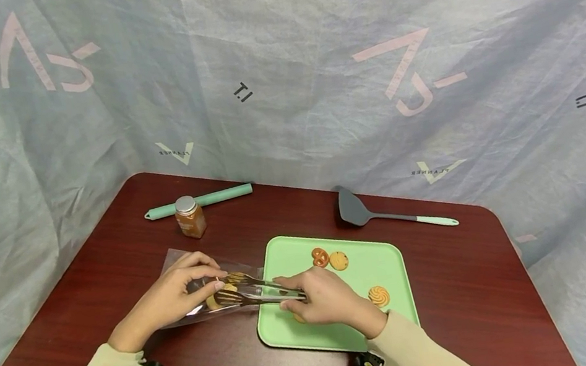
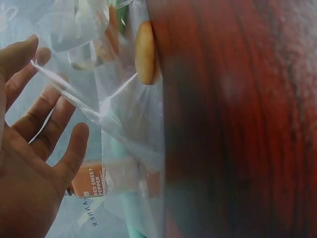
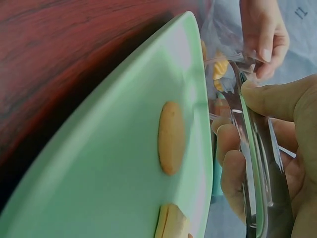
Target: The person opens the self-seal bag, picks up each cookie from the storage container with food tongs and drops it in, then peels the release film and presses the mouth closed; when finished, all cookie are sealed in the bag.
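My left hand [image 1: 176, 293] pinches the edge of a clear plastic bag [image 2: 131, 129] and lifts its mouth. A golden-brown cookie [image 2: 145, 52] lies inside the bag. My right hand [image 1: 328, 297] grips metal tongs [image 1: 272, 298], whose fork-like tips reach left into the bag's mouth by my left fingertips. Near those tips shows a yellow ridged cookie [image 3: 220, 68]; I cannot tell whether the tongs hold it. Under my right hand is a light green tray [image 1: 388, 257] with a pretzel-shaped cookie [image 1: 320, 257], a dotted round cookie [image 1: 339, 260] and a swirl cookie [image 1: 379, 296]. Another cookie [image 3: 171, 138] is mostly hidden by my hand in the head view.
Behind the bag stands a red sweet pepper jar [image 1: 190, 219] with a silver lid, in front of a mint-green rod [image 1: 227, 194]. Beyond the tray lies a grey spatula [image 1: 354, 209] with a pale green handle end. Grey cloth [image 1: 277, 72] hangs behind the dark red table [image 1: 470, 283].
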`<action>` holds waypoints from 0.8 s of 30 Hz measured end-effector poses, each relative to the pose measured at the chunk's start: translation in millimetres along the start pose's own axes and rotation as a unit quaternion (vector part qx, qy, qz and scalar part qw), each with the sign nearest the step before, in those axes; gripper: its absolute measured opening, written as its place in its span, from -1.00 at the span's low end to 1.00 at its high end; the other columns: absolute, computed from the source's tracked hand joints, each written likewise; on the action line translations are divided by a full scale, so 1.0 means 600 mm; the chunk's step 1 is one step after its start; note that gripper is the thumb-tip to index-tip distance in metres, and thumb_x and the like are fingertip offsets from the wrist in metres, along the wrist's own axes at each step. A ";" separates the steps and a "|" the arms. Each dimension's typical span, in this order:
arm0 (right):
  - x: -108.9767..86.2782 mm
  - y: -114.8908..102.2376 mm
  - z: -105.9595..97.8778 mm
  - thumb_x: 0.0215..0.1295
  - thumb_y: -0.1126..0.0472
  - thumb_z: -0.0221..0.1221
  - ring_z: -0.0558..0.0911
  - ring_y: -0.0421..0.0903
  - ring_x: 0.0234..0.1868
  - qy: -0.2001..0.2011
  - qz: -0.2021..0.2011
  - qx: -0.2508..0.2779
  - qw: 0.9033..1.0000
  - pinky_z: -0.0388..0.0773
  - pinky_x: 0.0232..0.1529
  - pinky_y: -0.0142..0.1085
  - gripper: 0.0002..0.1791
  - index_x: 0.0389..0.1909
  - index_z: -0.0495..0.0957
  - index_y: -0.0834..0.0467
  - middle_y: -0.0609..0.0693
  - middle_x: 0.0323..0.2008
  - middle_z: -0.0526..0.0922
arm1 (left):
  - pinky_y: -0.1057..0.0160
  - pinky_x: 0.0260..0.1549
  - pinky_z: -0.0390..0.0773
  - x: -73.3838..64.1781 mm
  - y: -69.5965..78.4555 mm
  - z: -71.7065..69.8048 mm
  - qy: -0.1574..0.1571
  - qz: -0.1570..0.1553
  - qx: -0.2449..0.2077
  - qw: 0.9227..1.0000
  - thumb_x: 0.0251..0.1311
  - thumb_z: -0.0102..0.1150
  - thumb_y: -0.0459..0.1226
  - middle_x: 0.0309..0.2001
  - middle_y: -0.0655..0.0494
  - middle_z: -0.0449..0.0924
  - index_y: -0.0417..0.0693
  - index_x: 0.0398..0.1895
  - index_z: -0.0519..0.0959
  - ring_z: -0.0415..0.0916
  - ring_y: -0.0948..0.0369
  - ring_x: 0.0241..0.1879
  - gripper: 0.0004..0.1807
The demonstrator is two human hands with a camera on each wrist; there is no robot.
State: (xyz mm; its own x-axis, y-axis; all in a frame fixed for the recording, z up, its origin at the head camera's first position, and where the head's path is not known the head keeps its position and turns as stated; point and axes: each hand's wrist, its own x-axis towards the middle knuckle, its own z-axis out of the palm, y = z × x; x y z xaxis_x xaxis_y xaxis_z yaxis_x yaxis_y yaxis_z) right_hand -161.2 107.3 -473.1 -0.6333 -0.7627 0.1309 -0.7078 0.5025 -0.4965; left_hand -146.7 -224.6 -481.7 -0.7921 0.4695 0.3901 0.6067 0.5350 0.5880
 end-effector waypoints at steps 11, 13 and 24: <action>0.020 -0.015 0.004 0.37 0.04 0.32 -0.01 -0.42 -0.79 -0.015 0.004 -0.014 1.000 0.03 -0.71 -0.45 -0.52 0.27 0.61 0.07 -0.31 -0.83 0.13 | 0.21 -0.19 0.46 0.003 0.000 0.001 0.004 0.011 0.007 1.000 0.24 0.44 -0.27 -0.07 0.31 0.52 0.10 -0.09 0.77 0.44 0.27 -0.05 -0.81; 0.025 -0.018 0.005 0.37 0.02 0.32 -0.01 -0.41 -0.78 -0.016 0.002 -0.022 1.000 0.05 -0.70 -0.45 -0.51 0.28 0.61 0.05 -0.30 -0.82 0.14 | 0.22 -0.20 0.45 0.003 0.000 0.000 0.006 0.015 0.006 1.000 0.24 0.43 -0.28 -0.07 0.31 0.52 0.11 -0.09 0.77 0.43 0.26 -0.05 -0.80; 0.048 -0.034 0.008 0.38 0.01 0.31 0.05 -0.40 -0.78 -0.037 0.007 -0.041 0.998 0.08 -0.72 -0.44 -0.50 0.28 0.59 0.07 -0.30 -0.79 0.29 | 0.20 -0.12 0.44 0.007 0.000 -0.001 0.014 0.038 -0.004 0.999 0.22 0.43 -0.33 -0.07 0.29 0.54 0.13 -0.12 0.77 0.45 0.24 -0.04 -0.80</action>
State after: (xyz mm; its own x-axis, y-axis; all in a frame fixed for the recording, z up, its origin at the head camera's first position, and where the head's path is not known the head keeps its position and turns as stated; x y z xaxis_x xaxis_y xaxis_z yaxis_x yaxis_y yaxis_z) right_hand -163.9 73.0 -463.4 -0.6203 -0.7822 0.0592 -0.7245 0.5423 -0.4255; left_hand -149.7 -222.9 -479.7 -0.7459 0.4877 0.4536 0.6641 0.4928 0.5623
